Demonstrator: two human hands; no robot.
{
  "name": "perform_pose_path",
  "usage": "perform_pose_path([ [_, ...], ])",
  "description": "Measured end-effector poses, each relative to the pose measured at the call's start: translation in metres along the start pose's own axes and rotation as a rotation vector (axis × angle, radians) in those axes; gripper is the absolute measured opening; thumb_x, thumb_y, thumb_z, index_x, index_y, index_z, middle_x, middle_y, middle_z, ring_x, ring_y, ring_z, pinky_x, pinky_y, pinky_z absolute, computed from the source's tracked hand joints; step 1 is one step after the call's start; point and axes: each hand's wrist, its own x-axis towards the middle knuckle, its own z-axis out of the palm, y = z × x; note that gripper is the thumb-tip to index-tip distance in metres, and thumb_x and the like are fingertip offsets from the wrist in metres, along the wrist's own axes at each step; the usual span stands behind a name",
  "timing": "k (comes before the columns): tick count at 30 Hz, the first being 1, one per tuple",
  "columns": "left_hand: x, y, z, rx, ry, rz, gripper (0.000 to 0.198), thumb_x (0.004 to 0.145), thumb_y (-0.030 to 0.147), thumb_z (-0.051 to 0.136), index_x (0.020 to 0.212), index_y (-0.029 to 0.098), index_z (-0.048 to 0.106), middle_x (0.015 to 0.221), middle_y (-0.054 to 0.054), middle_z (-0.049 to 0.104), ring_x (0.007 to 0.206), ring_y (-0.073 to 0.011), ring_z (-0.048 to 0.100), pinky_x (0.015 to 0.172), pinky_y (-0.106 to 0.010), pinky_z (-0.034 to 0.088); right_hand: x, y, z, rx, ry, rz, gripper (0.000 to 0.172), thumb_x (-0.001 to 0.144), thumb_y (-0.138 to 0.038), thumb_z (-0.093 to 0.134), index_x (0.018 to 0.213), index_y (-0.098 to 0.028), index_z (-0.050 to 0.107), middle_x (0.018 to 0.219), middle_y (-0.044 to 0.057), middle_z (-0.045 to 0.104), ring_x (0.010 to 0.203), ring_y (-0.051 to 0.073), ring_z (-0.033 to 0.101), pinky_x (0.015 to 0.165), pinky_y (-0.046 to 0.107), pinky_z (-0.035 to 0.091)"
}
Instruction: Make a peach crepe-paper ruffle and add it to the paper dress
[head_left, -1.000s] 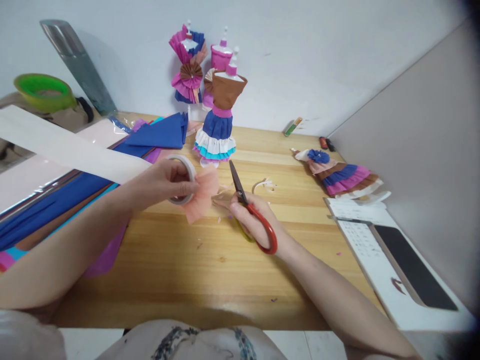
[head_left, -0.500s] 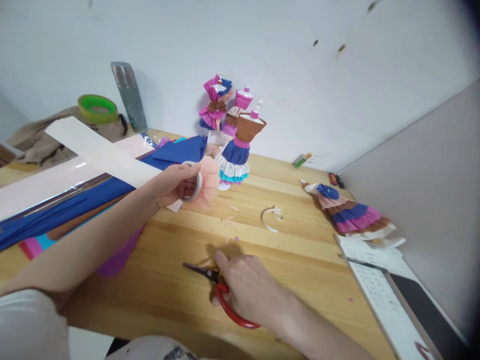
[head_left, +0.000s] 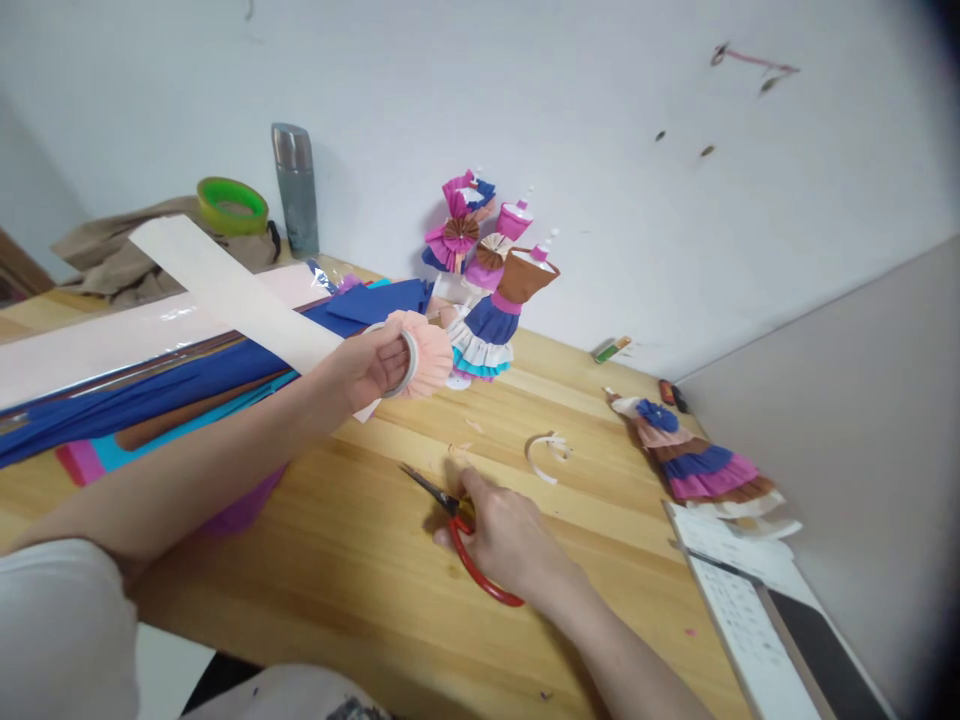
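My left hand (head_left: 367,368) is raised over the table, fingers curled through and around a narrow white tape roll (head_left: 410,366). Against the roll's far side, a pleated round of peach crepe paper (head_left: 433,358) fans out from the same grip. Lower down, my right hand (head_left: 517,545) is closed around red-handled scissors (head_left: 466,562). Their dark blades look shut and point up and left, apart from the peach paper. A curled white strip (head_left: 541,458) lies beyond my right hand on the wooden table (head_left: 360,560).
Crepe-paper-dressed mannequins (head_left: 491,320) stand against the wall. Blue crepe paper (head_left: 187,385) and a long white strip (head_left: 232,285) spread at left, before a steel bottle (head_left: 295,190) and a green tape roll (head_left: 232,205). A layered paper dress (head_left: 697,460) lies right, near a white board (head_left: 739,600).
The peach paper and tape roll have turned in my left hand, showing more of the pleats. My right hand has moved a little forward with the scissors. The whole view has shifted slightly.
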Motion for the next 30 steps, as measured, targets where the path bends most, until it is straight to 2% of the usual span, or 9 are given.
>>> perform_pose_path([
  [4, -0.005, 0.000, 0.003, 0.015, -0.070, 0.083, 0.021, 0.087, -0.003, 0.055, 0.073, 0.012, 0.062, 0.066, -0.001, 0.068, 0.062, -0.0079, 0.067, 0.068, -0.016, 0.055, 0.006, 0.008, 0.001, 0.253, 0.033, -0.089, 0.028, 0.081, -0.041, 0.067, 0.096, -0.021, 0.056, 0.069, -0.001, 0.059, 0.063, 0.018, 0.054, 0.060, 0.026, 0.032],
  [9, -0.015, -0.004, 0.006, 0.091, -0.254, 0.132, 0.021, 0.084, -0.003, 0.052, 0.084, 0.011, 0.068, 0.082, -0.005, 0.073, 0.079, -0.0117, 0.071, 0.080, -0.018, 0.054, 0.014, 0.015, 0.010, 0.590, 0.225, -0.177, 0.033, 0.082, -0.051, 0.062, 0.086, -0.020, 0.053, 0.062, -0.006, 0.041, 0.056, 0.012, 0.039, 0.055, 0.025, 0.030],
  [13, -0.022, -0.013, 0.005, 0.120, -0.370, 0.103, 0.015, 0.082, 0.004, 0.060, 0.092, 0.011, 0.069, 0.094, -0.007, 0.074, 0.091, -0.0158, 0.070, 0.085, -0.023, 0.054, 0.018, 0.020, 0.017, 0.908, 0.320, -0.236, 0.040, 0.084, -0.058, 0.061, 0.091, -0.020, 0.051, 0.063, -0.006, 0.041, 0.051, 0.010, 0.038, 0.049, 0.024, 0.030],
  [18, -0.031, -0.021, 0.008, 0.134, -0.386, -0.027, 0.014, 0.089, 0.012, 0.057, 0.094, 0.011, 0.070, 0.095, -0.007, 0.072, 0.096, -0.0178, 0.067, 0.086, -0.026, 0.054, 0.020, 0.018, 0.021, 1.166, 0.400, -0.272, 0.045, 0.086, -0.063, 0.058, 0.100, -0.021, 0.051, 0.063, -0.007, 0.047, 0.047, 0.009, 0.042, 0.044, 0.023, 0.035],
  [21, -0.034, -0.030, 0.009, 0.093, -0.414, -0.039, 0.016, 0.089, 0.012, 0.057, 0.097, 0.010, 0.070, 0.091, -0.006, 0.070, 0.091, -0.0148, 0.065, 0.086, -0.025, 0.054, 0.022, 0.016, 0.023, 1.264, 0.413, -0.272, 0.049, 0.083, -0.065, 0.060, 0.102, -0.021, 0.050, 0.066, -0.006, 0.052, 0.045, 0.009, 0.044, 0.044, 0.022, 0.036],
  [24, -0.032, -0.042, 0.005, 0.100, -0.453, -0.047, 0.005, 0.084, 0.014, 0.064, 0.082, 0.011, 0.067, 0.081, -0.004, 0.066, 0.079, -0.0132, 0.062, 0.079, -0.024, 0.054, 0.022, 0.014, 0.022, 1.308, 0.462, -0.276, 0.048, 0.082, -0.062, 0.063, 0.104, -0.022, 0.048, 0.068, -0.005, 0.054, 0.048, 0.009, 0.047, 0.046, 0.022, 0.038],
  [27, -0.028, -0.054, -0.002, 0.093, -0.438, -0.060, 0.010, 0.075, 0.012, 0.072, 0.073, 0.013, 0.063, 0.080, -0.003, 0.065, 0.079, -0.0138, 0.063, 0.078, -0.025, 0.053, 0.019, 0.012, 0.017, 1.260, 0.555, -0.283, 0.047, 0.078, -0.057, 0.069, 0.103, -0.023, 0.048, 0.071, -0.005, 0.052, 0.053, 0.010, 0.047, 0.050, 0.024, 0.040],
  [30, -0.025, -0.062, -0.006, 0.109, -0.398, -0.094, 0.015, 0.069, 0.006, 0.074, 0.077, 0.013, 0.064, 0.084, -0.004, 0.068, 0.084, -0.0155, 0.065, 0.081, -0.026, 0.053, 0.015, 0.009, 0.008, 1.164, 0.646, -0.271, 0.049, 0.072, -0.050, 0.077, 0.102, -0.023, 0.049, 0.074, -0.004, 0.053, 0.062, 0.013, 0.050, 0.057, 0.026, 0.043],
])
